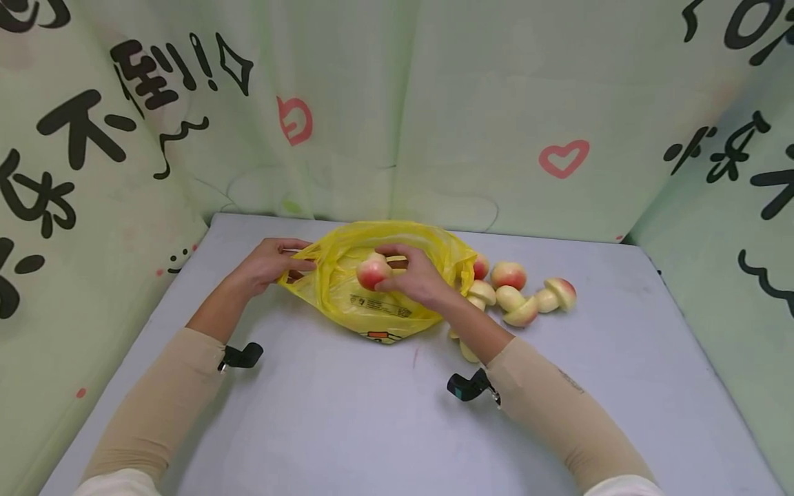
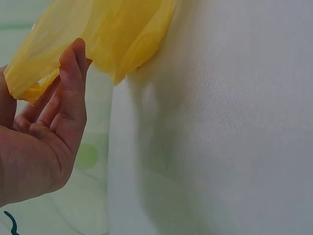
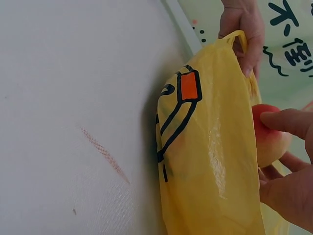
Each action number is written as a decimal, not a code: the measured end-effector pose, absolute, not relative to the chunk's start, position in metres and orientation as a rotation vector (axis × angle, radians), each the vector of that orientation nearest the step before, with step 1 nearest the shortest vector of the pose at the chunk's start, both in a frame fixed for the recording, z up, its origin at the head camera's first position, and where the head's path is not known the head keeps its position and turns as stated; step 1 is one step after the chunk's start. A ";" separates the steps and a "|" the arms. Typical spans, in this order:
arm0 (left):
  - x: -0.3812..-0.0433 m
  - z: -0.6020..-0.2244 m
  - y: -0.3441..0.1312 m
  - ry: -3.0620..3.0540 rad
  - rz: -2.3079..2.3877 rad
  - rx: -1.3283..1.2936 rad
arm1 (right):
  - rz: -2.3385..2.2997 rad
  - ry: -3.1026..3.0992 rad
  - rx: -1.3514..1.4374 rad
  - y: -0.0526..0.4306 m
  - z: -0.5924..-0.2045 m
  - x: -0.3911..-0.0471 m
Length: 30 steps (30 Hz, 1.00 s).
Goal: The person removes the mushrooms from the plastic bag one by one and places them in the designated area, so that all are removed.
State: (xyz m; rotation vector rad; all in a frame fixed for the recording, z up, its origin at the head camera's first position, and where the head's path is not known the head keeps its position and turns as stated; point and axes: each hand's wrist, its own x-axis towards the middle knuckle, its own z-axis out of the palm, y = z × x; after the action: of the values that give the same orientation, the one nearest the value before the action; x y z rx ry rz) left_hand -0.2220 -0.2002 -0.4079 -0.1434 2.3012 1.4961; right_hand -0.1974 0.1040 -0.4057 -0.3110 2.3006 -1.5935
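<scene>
A yellow plastic bag (image 1: 338,303) lies on the table with its mouth spread wide. My left hand (image 1: 273,265) holds the bag by its left handle; in the left wrist view the plastic (image 2: 132,39) runs between the thumb and fingers of that hand (image 2: 54,132). Over the bag's mouth, my right hand (image 1: 418,275) grips a red and cream toy mushroom (image 1: 373,273). Its rounded red cap (image 3: 269,142) shows between thumb and fingers in the right wrist view, just behind the bag's near wall (image 3: 210,147).
Right of the bag lie several more toy mushrooms, among them one with a red cap (image 1: 509,275) and one on its side (image 1: 557,296). The right forearm partly covers some of them. A printed curtain (image 1: 471,124) hangs behind the white table (image 1: 347,427).
</scene>
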 end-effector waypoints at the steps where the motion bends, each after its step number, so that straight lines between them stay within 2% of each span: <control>1: -0.222 -0.408 -0.200 2.299 1.497 -0.142 | -1.593 2.300 -0.315 0.105 -0.405 -0.196; 30: -0.220 -0.409 -0.199 2.318 1.458 -0.153 | -1.551 2.391 -0.269 0.165 -0.386 -0.161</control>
State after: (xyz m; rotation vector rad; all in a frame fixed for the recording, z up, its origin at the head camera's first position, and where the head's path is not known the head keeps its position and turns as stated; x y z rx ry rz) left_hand -0.2200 -0.1989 -0.4092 -0.1527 2.3180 1.4583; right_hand -0.1606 0.1652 -0.3858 -0.2692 2.3913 -1.5514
